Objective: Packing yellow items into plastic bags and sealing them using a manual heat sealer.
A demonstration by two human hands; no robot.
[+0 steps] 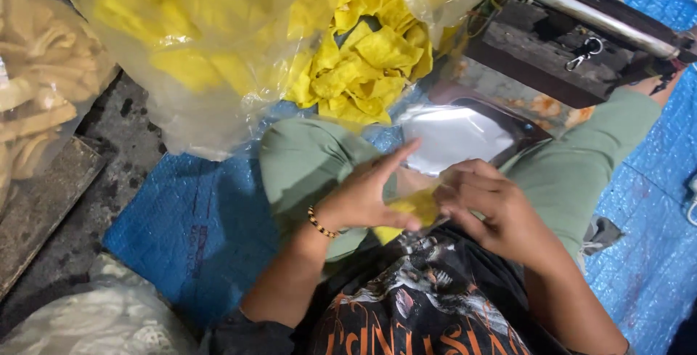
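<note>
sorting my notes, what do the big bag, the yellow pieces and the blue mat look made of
Big bag: thin clear plastic film, glossy and wrinkled. Yellow pieces: probably fried chips, matte and curled, though crumpled cloth is possible. Blue mat: woven plastic tarp, by its fine grid texture.

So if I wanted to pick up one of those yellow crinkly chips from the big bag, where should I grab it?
Probably pinch a raised folded edge of a top chip in the open plastic bag, coming from the near side, where the mouth faces the person. The chips are thin and curled, so edges stick up. Both hands, left hand and right hand, already pinch one.
</note>
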